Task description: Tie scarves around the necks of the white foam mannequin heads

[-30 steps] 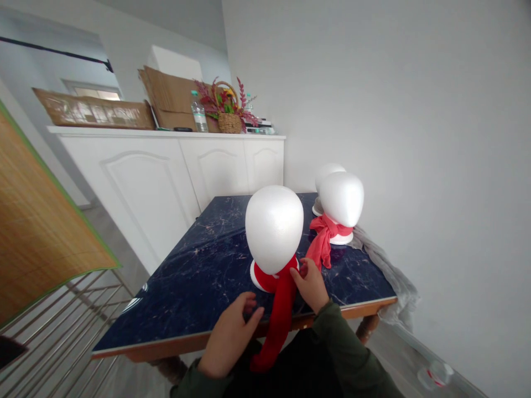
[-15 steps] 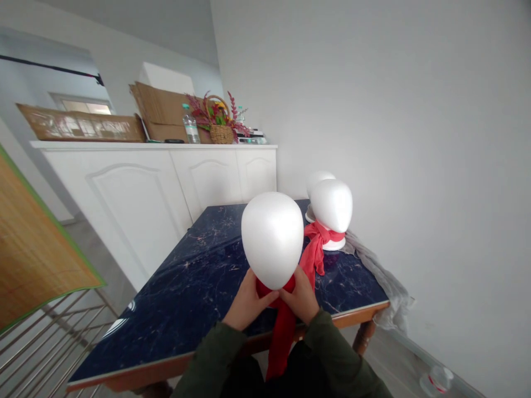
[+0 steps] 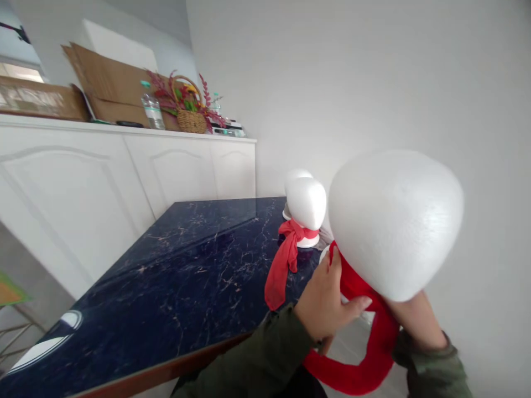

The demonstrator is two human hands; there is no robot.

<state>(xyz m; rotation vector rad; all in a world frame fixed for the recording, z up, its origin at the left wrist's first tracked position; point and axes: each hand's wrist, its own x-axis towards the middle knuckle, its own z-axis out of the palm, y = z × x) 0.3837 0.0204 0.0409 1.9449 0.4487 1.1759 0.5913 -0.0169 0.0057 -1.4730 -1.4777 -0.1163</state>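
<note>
A white foam mannequin head (image 3: 394,221) is held off the table at the right, tilted and close to me. Its neck is wrapped in a red scarf (image 3: 381,342), whose long end hangs in a loop below. My left hand (image 3: 323,304) grips the scarf-wrapped neck and base from the left, thumb toward me. Under the right side of the head, my right hand (image 3: 418,320) holds the neck area, its fingers hidden behind the head and scarf.
Another white mannequin head (image 3: 307,202) with a knotted lighter red scarf (image 3: 286,265) stands on the dark blue marbled table (image 3: 199,265). A third head (image 3: 297,174) is partly hidden behind it. A white cabinet (image 3: 182,171) carries boxes, a bottle (image 3: 152,108) and a flower basket (image 3: 191,120).
Both hands have lifted the mannequin head with its scarf from the table's front edge and carried it right and closer, tilting it. My view has turned right.
</note>
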